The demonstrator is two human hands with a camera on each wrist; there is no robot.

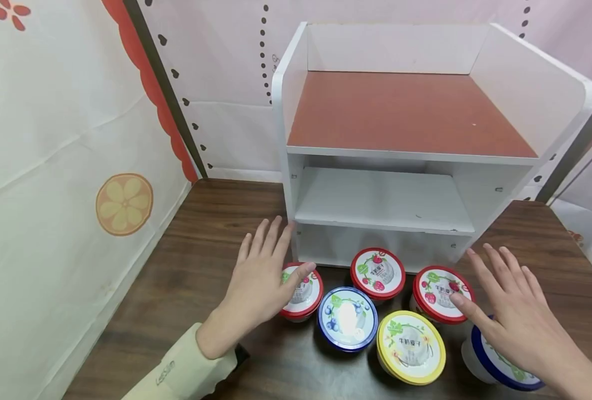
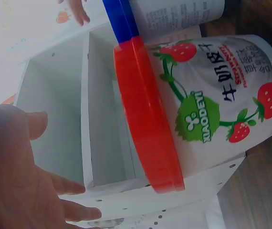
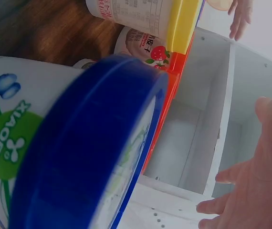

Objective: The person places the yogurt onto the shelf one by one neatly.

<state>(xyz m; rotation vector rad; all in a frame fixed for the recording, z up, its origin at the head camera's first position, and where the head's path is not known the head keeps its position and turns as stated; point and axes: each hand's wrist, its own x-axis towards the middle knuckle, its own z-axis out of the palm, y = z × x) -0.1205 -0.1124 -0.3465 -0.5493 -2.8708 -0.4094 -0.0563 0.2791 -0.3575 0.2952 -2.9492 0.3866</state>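
Note:
My left hand (image 1: pixel 258 286) hovers with spread fingers beside the shelf's front left corner, its thumb over a red-lidded strawberry tub (image 1: pixel 303 303). That tub's printed side (image 2: pixel 207 100) fills much of the left wrist view. On the other side, my right hand (image 1: pixel 523 316) is spread above a blue-lidded blueberry tub (image 1: pixel 478 358), hiding part of its lid. Between the hands stand another blue-lidded tub (image 1: pixel 347 328), a yellow-lidded tub (image 1: pixel 411 350) and two red-lidded tubs (image 1: pixel 377 275). Neither hand holds anything.
A white shelf unit (image 1: pixel 386 200) with a brown top board (image 1: pixel 406 111) stands behind the tubs, its compartments facing me. The dark wood table (image 1: pixel 195 266) extends to both sides. Printed cloth (image 1: pixel 50 139) hangs at the left and back.

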